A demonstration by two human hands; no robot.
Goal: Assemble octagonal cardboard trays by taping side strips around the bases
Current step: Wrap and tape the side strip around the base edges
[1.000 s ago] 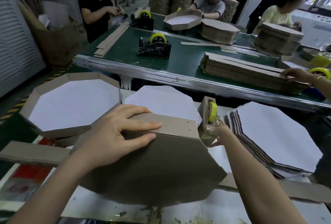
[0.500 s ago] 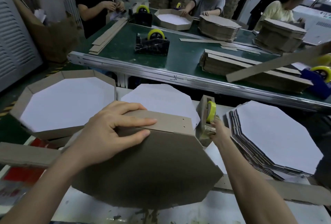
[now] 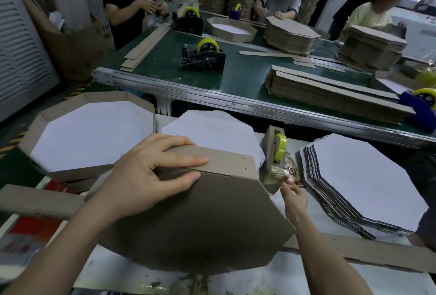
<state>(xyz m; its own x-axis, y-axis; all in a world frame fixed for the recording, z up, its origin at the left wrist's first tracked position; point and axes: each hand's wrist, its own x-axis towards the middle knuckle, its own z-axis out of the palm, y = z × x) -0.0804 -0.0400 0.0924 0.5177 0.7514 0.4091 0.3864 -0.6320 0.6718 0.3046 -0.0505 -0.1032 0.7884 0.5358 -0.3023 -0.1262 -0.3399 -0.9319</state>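
Observation:
An octagonal brown cardboard base (image 3: 195, 221) is tilted up in front of me with its plain back toward the camera. My left hand (image 3: 146, 174) grips its upper edge, fingers pressing the folded side strip (image 3: 224, 161) against it. My right hand (image 3: 293, 198) reaches to the front of a cardboard tape dispenser (image 3: 274, 162) with a yellow roll, fingertips pinching at the tape end. A stack of white-faced octagonal bases (image 3: 361, 181) lies to the right.
A finished tray (image 3: 89, 129) sits at the left, another white base (image 3: 210, 129) behind the held one. Loose strips (image 3: 35, 199) lie at both sides. Beyond is a green conveyor (image 3: 247, 77) with black and blue dispensers, strip piles and several workers.
My right hand slid down from beside the tape roll to the dispenser's front edge. A strip lifted over the conveyor half a second ago is gone. My left hand keeps its hold.

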